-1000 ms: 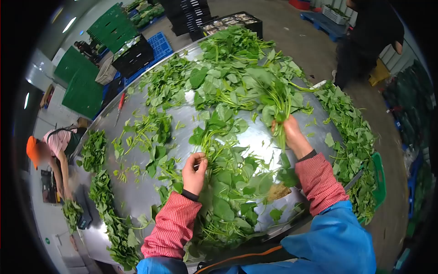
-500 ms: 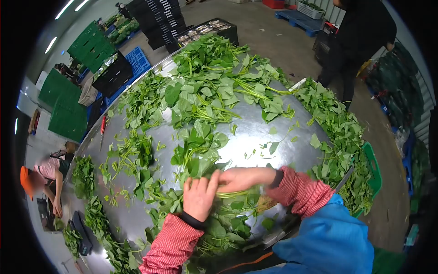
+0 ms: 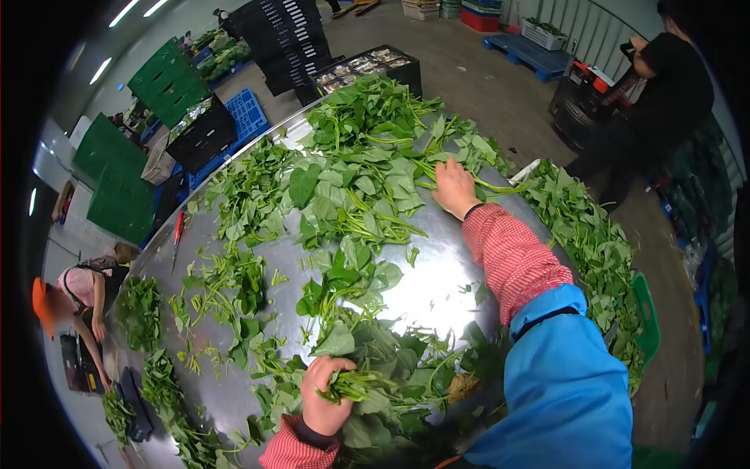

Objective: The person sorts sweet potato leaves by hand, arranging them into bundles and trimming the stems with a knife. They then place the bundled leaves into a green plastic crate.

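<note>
My left hand (image 3: 324, 396) is wrapped round a bunch of leafy green stems (image 3: 361, 384) near the table's front edge, the stem ends poking out to the right. Farther up, my right hand (image 3: 455, 187) reaches to the right side of the large pile of greens (image 3: 351, 180), its fingers on some long stems. Whether those fingers grip the stems is hard to tell. Loose leaves and cut stem bits lie on the shiny metal table (image 3: 422, 273) between the hands.
A red-handled knife (image 3: 179, 230) lies at the table's left. More greens (image 3: 582, 227) line the right edge beside a green crate (image 3: 645, 313). A person in an orange cap (image 3: 45, 309) works at far left; another in black (image 3: 664, 102) is at upper right. Black crates (image 3: 285, 39) stand behind.
My hands have parted. The right moved up and away to the far pile; the left moved slightly down, now round a bunch of stems. The person in black has bent toward the dark container.
</note>
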Demonstrator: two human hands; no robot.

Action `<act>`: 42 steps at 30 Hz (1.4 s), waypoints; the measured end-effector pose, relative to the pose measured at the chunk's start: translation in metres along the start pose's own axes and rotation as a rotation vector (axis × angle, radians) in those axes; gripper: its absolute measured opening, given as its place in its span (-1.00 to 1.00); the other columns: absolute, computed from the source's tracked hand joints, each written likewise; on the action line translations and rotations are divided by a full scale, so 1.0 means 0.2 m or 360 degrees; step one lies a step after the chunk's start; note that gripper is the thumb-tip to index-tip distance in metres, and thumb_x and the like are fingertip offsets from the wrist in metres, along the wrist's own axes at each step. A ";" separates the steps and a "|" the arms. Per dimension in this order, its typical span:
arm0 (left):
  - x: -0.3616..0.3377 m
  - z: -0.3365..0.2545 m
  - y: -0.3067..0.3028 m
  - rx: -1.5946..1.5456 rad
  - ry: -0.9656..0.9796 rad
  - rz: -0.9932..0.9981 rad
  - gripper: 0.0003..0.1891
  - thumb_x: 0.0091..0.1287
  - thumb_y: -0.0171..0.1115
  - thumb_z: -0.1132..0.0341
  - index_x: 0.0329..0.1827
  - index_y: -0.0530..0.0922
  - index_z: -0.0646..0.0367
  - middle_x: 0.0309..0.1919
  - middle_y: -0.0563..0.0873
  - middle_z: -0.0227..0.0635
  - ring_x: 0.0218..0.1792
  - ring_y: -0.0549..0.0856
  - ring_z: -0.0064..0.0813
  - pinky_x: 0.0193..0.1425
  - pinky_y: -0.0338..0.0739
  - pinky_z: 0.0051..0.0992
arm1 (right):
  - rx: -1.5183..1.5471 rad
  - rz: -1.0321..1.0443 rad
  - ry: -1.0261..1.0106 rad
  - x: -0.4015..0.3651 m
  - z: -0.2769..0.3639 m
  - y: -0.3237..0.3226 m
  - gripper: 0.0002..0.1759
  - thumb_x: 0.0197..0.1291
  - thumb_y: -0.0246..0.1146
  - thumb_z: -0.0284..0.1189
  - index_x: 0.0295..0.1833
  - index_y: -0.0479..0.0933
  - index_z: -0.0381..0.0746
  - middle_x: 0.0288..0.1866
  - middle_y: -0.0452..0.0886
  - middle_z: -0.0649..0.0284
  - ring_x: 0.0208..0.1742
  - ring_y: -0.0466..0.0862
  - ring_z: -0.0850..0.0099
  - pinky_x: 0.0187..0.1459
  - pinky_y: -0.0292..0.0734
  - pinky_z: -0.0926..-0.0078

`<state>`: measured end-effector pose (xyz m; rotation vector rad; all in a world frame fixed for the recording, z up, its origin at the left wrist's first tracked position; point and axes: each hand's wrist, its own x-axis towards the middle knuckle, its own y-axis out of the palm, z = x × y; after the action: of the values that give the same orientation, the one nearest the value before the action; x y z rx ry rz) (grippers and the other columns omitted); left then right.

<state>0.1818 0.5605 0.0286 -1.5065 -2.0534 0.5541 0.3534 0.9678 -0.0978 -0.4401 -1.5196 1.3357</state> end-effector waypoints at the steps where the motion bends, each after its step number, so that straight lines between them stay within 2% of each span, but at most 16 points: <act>1: 0.00 0.00 0.00 -0.0072 -0.0047 0.0004 -0.73 -0.15 0.26 0.59 -0.33 0.53 0.20 -0.42 0.61 -0.21 -0.34 0.59 -0.11 -0.21 0.47 -0.32 | -0.0091 0.0044 0.0018 0.00 -0.02 0.03 -0.82 -0.01 0.23 -0.43 -0.26 0.59 -0.27 -0.17 0.55 0.06 -0.11 0.57 0.06 -0.11 0.50 0.11; 5: -0.04 0.08 -0.02 -0.0682 -0.0624 -0.0106 -0.74 -0.05 0.34 0.56 -0.26 0.54 0.23 -0.31 0.65 -0.32 -0.29 0.64 -0.44 -0.12 0.50 -0.49 | 0.0115 0.0076 0.0265 -0.06 0.01 -0.14 -0.76 0.11 0.21 -0.31 -0.24 0.61 -0.26 -0.18 0.55 0.08 -0.08 0.58 0.14 -0.10 0.50 0.23; 6: -0.01 0.01 -0.05 -0.0740 -0.0575 -0.0144 -0.72 0.04 0.36 0.54 -0.17 0.53 0.25 -0.24 0.64 -0.36 -0.22 0.61 -0.57 -0.09 0.51 -0.55 | 0.0187 0.0066 0.0346 -0.08 0.01 -0.21 -0.70 0.16 0.21 -0.24 -0.25 0.61 -0.28 -0.25 0.55 0.09 -0.15 0.58 0.16 -0.12 0.49 0.27; 9: 0.05 0.03 -0.10 -0.0978 -0.0771 -0.0230 -0.73 0.15 0.34 0.53 -0.08 0.53 0.24 -0.24 0.66 -0.40 -0.19 0.62 -0.59 -0.09 0.52 -0.56 | 0.1129 0.0318 0.0534 -0.11 -0.12 -0.32 -0.70 0.19 0.23 -0.23 -0.25 0.59 -0.28 -0.31 0.58 0.17 -0.28 0.59 0.26 -0.19 0.50 0.34; 11: 0.06 0.08 -0.10 -0.1159 -0.0736 -0.0256 -0.75 0.25 0.28 0.41 -0.04 0.50 0.22 -0.32 0.63 -0.43 -0.31 0.58 -0.60 -0.19 0.48 -0.55 | 0.2365 0.0627 0.0826 -0.14 -0.13 -0.50 -0.72 0.35 0.13 -0.29 -0.14 0.58 -0.30 -0.22 0.65 0.30 -0.37 0.61 0.55 -0.30 0.51 0.60; 16: 0.07 0.07 -0.09 -0.1652 -0.0813 -0.0425 -0.77 0.24 0.26 0.40 -0.07 0.49 0.22 -0.42 0.53 -0.45 -0.42 0.50 -0.58 -0.31 0.38 -0.56 | 0.3142 0.0663 0.0919 -0.25 -0.15 -0.63 -0.69 0.43 0.03 -0.34 0.10 0.45 -0.34 -0.06 0.62 0.22 -0.15 0.66 0.47 -0.05 0.63 0.46; 19: 0.03 0.08 -0.09 -0.1677 -0.0880 -0.0431 -0.76 0.25 0.25 0.40 -0.05 0.49 0.23 -0.41 0.52 -0.44 -0.40 0.49 -0.58 -0.29 0.37 -0.56 | 0.3234 0.0768 0.0860 -0.31 -0.13 -0.65 -0.70 0.44 0.01 -0.36 0.10 0.45 -0.34 0.00 0.60 0.21 -0.06 0.65 0.45 0.03 0.61 0.45; 24: -0.03 0.15 -0.12 -0.1648 -0.0931 -0.0390 -0.78 0.33 0.19 0.33 -0.03 0.48 0.20 -0.42 0.40 -0.48 -0.35 0.41 -0.62 -0.23 0.43 -0.56 | 0.3159 0.0946 0.0828 -0.36 -0.06 -0.65 -0.73 0.42 0.06 -0.33 0.02 0.48 -0.31 -0.11 0.59 0.27 -0.18 0.62 0.49 -0.13 0.57 0.52; 27: -0.04 0.16 -0.13 -0.1695 -0.0921 -0.0343 -0.77 0.33 0.19 0.34 -0.02 0.48 0.20 -0.42 0.41 -0.48 -0.36 0.43 -0.60 -0.23 0.44 -0.56 | 0.2751 0.1046 0.0763 -0.39 0.01 -0.65 -0.74 0.40 0.08 -0.31 -0.03 0.50 -0.29 -0.17 0.59 0.31 -0.26 0.61 0.51 -0.23 0.55 0.57; 28: -0.04 0.16 -0.13 -0.1681 -0.0883 -0.0310 -0.74 0.33 0.20 0.35 0.03 0.48 0.21 -0.40 0.46 -0.47 -0.35 0.47 -0.57 -0.21 0.47 -0.53 | 0.2458 0.1056 0.0685 -0.39 0.07 -0.68 -0.72 0.38 0.12 -0.24 -0.16 0.55 -0.26 -0.30 0.54 0.37 -0.35 0.54 0.51 -0.32 0.48 0.53; 29: -0.04 0.14 -0.13 -0.1782 -0.0960 -0.0240 -0.68 0.29 0.23 0.35 0.07 0.47 0.25 -0.27 0.64 -0.33 -0.22 0.58 -0.50 -0.13 0.48 -0.47 | 0.2199 0.1035 0.0505 -0.40 0.14 -0.71 -0.71 0.36 0.13 -0.23 -0.20 0.56 -0.25 -0.32 0.54 0.34 -0.35 0.54 0.47 -0.32 0.49 0.49; 32: 0.01 0.04 -0.04 -0.1765 -0.0943 -0.0040 -0.53 0.33 0.20 0.32 0.29 0.36 0.21 0.10 0.61 -0.13 0.02 0.61 -0.40 0.09 0.54 -0.38 | 0.1503 0.0753 -0.0149 -0.54 0.44 -0.73 -0.70 0.31 0.16 -0.22 -0.29 0.58 -0.24 -0.35 0.54 0.25 -0.33 0.56 0.31 -0.29 0.50 0.37; 33: 0.03 0.01 0.02 -0.1849 -0.0901 -0.0033 -0.49 0.35 0.20 0.32 0.34 0.32 0.19 0.11 0.58 -0.19 0.05 0.59 -0.40 0.11 0.52 -0.38 | 0.1315 0.0521 -0.0439 -0.61 0.55 -0.71 -0.71 0.28 0.17 -0.23 -0.31 0.59 -0.23 -0.35 0.55 0.19 -0.31 0.57 0.24 -0.27 0.51 0.33; 38: 0.04 0.05 0.17 -0.1981 -0.0859 -0.0172 -0.55 0.35 0.22 0.37 0.29 0.38 0.17 0.10 0.56 -0.38 0.08 0.55 -0.48 0.21 0.43 -0.43 | 0.0812 0.0661 -0.0830 -0.75 0.98 -0.78 -0.76 0.18 0.21 -0.31 -0.21 0.56 -0.29 -0.30 0.53 0.13 -0.13 0.55 0.14 -0.17 0.50 0.27; 41: 0.01 0.15 0.13 -0.1871 -0.0847 -0.0388 -0.64 0.33 0.25 0.39 0.18 0.48 0.19 0.01 0.61 -0.40 0.03 0.56 -0.50 0.19 0.43 -0.47 | 0.1618 0.0958 -0.0893 -0.75 1.01 -0.76 -0.74 0.15 0.21 -0.34 -0.18 0.54 -0.32 -0.30 0.53 0.11 -0.14 0.55 0.11 -0.16 0.49 0.26; 42: 0.02 0.15 0.10 -0.1982 -0.0869 -0.0388 -0.74 0.32 0.26 0.39 0.05 0.54 0.20 -0.04 0.63 -0.40 -0.02 0.59 -0.51 0.10 0.48 -0.48 | 0.1867 0.1241 -0.0783 -0.67 1.00 -0.79 -0.72 0.12 0.20 -0.32 -0.22 0.53 -0.36 -0.31 0.53 0.04 -0.17 0.55 0.07 -0.15 0.48 0.20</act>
<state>0.1769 0.5687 -0.0056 -1.7238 -3.2302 -0.6503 0.2920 0.7071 0.0103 0.1111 -0.6282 2.8006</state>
